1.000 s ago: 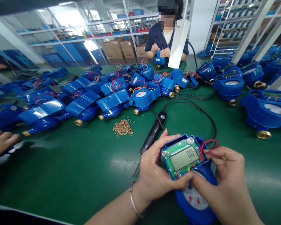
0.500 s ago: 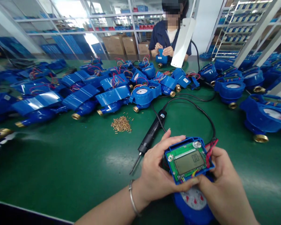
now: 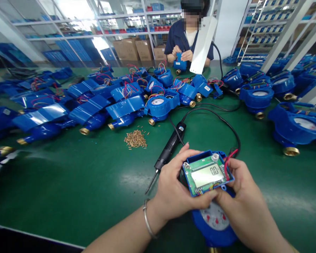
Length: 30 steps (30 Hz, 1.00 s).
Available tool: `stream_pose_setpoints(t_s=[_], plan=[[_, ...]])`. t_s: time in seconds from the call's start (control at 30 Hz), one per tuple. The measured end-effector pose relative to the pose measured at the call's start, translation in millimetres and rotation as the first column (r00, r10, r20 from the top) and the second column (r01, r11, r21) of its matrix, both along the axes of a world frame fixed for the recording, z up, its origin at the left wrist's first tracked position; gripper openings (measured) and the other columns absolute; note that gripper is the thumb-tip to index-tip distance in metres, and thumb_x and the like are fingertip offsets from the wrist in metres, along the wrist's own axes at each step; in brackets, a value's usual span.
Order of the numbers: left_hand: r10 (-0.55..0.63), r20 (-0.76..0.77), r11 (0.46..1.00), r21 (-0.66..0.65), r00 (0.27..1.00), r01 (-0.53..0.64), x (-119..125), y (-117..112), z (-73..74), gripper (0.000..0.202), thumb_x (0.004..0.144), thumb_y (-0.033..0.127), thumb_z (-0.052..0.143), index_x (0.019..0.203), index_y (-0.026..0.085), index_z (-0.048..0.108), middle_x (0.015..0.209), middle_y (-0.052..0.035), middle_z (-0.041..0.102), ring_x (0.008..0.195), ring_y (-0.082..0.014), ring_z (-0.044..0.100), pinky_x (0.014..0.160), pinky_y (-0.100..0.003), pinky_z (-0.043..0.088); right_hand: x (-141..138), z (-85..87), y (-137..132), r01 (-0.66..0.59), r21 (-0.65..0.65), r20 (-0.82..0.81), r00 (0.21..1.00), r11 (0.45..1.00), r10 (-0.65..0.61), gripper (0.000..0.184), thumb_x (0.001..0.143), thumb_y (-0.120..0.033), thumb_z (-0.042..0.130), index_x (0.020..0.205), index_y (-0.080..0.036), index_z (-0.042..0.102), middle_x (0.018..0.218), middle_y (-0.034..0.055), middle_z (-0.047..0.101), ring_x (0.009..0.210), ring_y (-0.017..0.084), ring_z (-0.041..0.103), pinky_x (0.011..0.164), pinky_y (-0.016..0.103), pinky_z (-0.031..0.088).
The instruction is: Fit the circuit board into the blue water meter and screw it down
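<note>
Both hands hold a blue water meter (image 3: pixel 213 232) low at the right of the head view. Its open display box carries a green circuit board with a lit LCD screen (image 3: pixel 208 175), and red wires (image 3: pixel 230 160) stick up at the box's right side. My left hand (image 3: pixel 173 186), a bracelet on its wrist, wraps the box's left side, thumb along the lower edge. My right hand (image 3: pixel 243 196) grips the right side, its thumb meeting the left one. Beneath the thumbs shows the round dial (image 3: pixel 216 216). A black electric screwdriver (image 3: pixel 170 149) lies just beyond my left hand.
A heap of small brass screws (image 3: pixel 136 139) lies on the green table (image 3: pixel 81 182). Several blue water meters (image 3: pixel 158 105) with loose wires line the back, more (image 3: pixel 296 123) the right. Across the table a person (image 3: pixel 186 38) handles a meter behind a white upright panel (image 3: pixel 204 44).
The meter has tilted in my hands and shifted slightly up and left. Its screen looks brighter, and the red wires stand higher. The whole view has shifted slightly.
</note>
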<state>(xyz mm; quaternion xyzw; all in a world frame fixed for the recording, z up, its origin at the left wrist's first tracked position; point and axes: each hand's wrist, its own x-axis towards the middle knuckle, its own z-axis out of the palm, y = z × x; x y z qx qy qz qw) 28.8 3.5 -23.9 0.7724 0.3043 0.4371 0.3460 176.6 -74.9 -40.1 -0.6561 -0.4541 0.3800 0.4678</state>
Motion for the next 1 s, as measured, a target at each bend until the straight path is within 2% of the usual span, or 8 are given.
stream_pose_setpoints(t_s=[0.23,0.4,0.47,0.53,0.63,0.73,0.83,1.0], plan=[[-0.045,-0.013,0.998,0.054,0.999,0.045,2.4,-1.9,6.2,0.062,0.061,0.041,0.08,0.113,0.017,0.056,0.106,-0.0081,0.072,0.095,-0.0252,0.071,0.115,-0.053,0.034,4.5,-4.0,1.0,0.015,0.095,0.12,0.992,0.995,-0.027,0.04,0.071,-0.015,0.06,0.11,-0.022,0.053,0.09,0.0043,0.068,0.088,0.025,0.063,0.07,0.034,0.048],[0.021,-0.123,0.986,0.169,0.992,0.0,-1.7,-2.8,8.5,0.064,0.061,0.033,0.08,0.117,0.017,0.053,0.107,-0.0082,0.071,0.098,-0.0264,0.07,0.115,-0.054,0.034,0.3,-6.6,0.8,-0.001,0.171,0.122,0.992,0.985,-0.02,0.041,0.071,-0.014,0.06,0.11,-0.022,0.052,0.087,0.0029,0.067,0.09,0.024,0.062,0.07,0.034,0.048],[0.058,-0.141,0.975,0.221,0.988,-0.026,-5.3,-1.4,7.0,0.067,0.06,0.037,0.08,0.118,0.017,0.053,0.107,-0.0085,0.071,0.107,-0.0299,0.067,0.114,-0.054,0.036,-1.7,-9.2,0.1,0.0,0.224,0.143,0.989,0.975,-0.032,0.042,0.072,-0.017,0.063,0.112,-0.023,0.05,0.089,0.0034,0.066,0.09,0.024,0.061,0.071,0.034,0.048],[0.102,-0.144,0.963,0.263,0.984,-0.061,-8.5,1.2,4.6,0.07,0.058,0.041,0.08,0.119,0.017,0.054,0.108,-0.0096,0.071,0.119,-0.034,0.059,0.11,-0.054,0.041,-2.5,-10.8,-1.8,0.049,0.313,0.207,0.971,0.948,-0.119,0.041,0.074,-0.021,0.065,0.111,-0.023,0.049,0.094,0.0048,0.063,0.088,0.023,0.06,0.07,0.033,0.046],[0.115,-0.118,0.941,0.331,0.986,-0.071,-10.9,5.3,2.4,0.071,0.059,0.039,0.08,0.121,0.016,0.053,0.109,-0.01,0.071,0.114,-0.0313,0.063,0.111,-0.052,0.04,-1.2,-7.9,-6.5,0.069,0.524,0.368,0.881,0.849,-0.298,0.032,0.077,-0.024,0.066,0.104,-0.023,0.051,0.096,0.0048,0.055,0.087,0.021,0.056,0.072,0.033,0.042],[0.061,-0.092,0.915,0.402,0.994,-0.019,-11.8,8.0,3.3,0.07,0.061,0.038,0.08,0.121,0.016,0.051,0.107,-0.0097,0.072,0.093,-0.0235,0.072,0.115,-0.048,0.036,0.3,-0.4,-11.8,-0.102,0.632,0.577,0.724,0.768,-0.378,0.022,0.08,-0.022,0.065,0.099,-0.024,0.055,0.088,0.0029,0.047,0.081,0.019,0.048,0.072,0.034,0.036],[0.03,-0.1,0.902,0.431,0.995,0.016,-13.7,9.1,5.3,0.07,0.063,0.042,0.08,0.121,0.018,0.049,0.109,-0.0118,0.072,0.092,-0.0241,0.073,0.113,-0.048,0.038,1.2,4.1,-15.1,-0.161,0.606,0.688,0.598,0.779,-0.411,0.013,0.085,-0.026,0.061,0.099,-0.026,0.058,0.089,0.005,0.041,0.081,0.021,0.043,0.07,0.035,0.032],[-0.046,-0.109,0.866,0.49,0.993,0.094,-17.1,10.3,7.5,0.067,0.066,0.045,0.08,0.119,0.015,0.05,0.111,-0.0148,0.072,0.096,-0.0232,0.072,0.115,-0.043,0.035,15.7,3.2,-15.2,-0.273,0.551,0.764,0.545,0.788,-0.345,0.015,0.083,-0.026,0.064,0.097,-0.03,0.061,0.098,0.0062,0.042,0.086,0.022,0.045,0.066,0.033,0.036]])
